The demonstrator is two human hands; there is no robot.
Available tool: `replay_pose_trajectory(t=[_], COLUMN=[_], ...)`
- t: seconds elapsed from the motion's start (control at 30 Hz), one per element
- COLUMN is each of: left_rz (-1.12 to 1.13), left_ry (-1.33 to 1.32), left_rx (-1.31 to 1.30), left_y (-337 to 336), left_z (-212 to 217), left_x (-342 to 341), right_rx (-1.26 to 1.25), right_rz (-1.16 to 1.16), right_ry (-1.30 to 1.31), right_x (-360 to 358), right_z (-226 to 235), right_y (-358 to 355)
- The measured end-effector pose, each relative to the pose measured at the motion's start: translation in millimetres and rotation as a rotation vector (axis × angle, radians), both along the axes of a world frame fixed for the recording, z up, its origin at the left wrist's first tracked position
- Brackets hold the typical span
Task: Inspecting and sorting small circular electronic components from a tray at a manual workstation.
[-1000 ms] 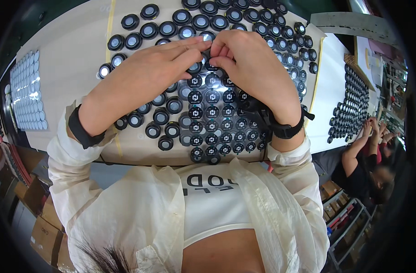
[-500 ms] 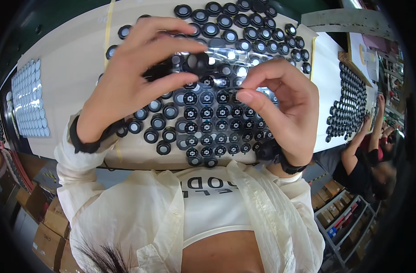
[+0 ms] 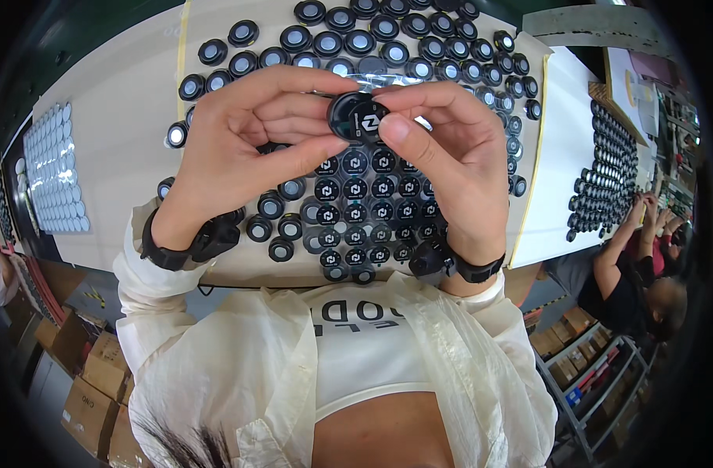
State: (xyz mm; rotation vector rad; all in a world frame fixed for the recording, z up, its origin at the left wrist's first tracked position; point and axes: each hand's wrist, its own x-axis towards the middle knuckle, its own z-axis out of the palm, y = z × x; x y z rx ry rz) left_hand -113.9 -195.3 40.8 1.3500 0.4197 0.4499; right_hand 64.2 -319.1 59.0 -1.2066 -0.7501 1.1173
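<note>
Between thumb and fingers, my left hand [image 3: 251, 132] grips a round black cap [image 3: 338, 117], its face turned up toward me. My right hand [image 3: 454, 144] pinches a round black sticker [image 3: 369, 121] with a white emblem, which overlaps the cap's right side. Whether the sticker is pressed flat on the cap, I cannot tell. Below both hands lies a clear sheet [image 3: 369, 199] bearing rows of the same black stickers. Several black round pieces with pale grey centres [image 3: 272, 204] sit beside and partly under the sheet.
More black pieces with grey centres [image 3: 359, 40] spread across the table's far side. A sheet of pale discs [image 3: 56, 168] lies at the far left. On the right, another table [image 3: 555, 148] carries more black pieces, with a co-worker's arms [image 3: 612, 249] beside it. Cardboard boxes [image 3: 87, 405] stand lower left.
My left hand has brought the black cap to the middle, close to my right hand. My right hand has risen off the sheet with a sticker, now against the cap.
</note>
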Motion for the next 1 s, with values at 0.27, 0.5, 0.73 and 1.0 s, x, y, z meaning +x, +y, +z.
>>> replay_pose_trajectory(t=[0.27, 0.5, 0.73, 1.0], left_rz=[-0.045, -0.022, -0.017, 0.026], left_ry=[0.044, 0.094, 0.113, 0.06], left_rx=[0.047, 0.102, 0.128, 0.144], left_y=[1.1, -0.6, -2.0, -2.7], left_z=[3.6, 1.9, 1.7, -9.8], left_x=[1.8, 0.2, 1.7, 6.8], right_rx=[-0.002, -0.016, -0.041, 0.097], right_rz=[-0.016, -0.04, -0.052, -0.186], right_ry=[-0.011, -0.038, -0.044, -0.813], right_x=[1.8, -0.4, -0.7, -9.6], right_z=[-2.7, -4.6, -3.6, -13.8], right_y=[-0.6, -0.5, -0.3, 2.1])
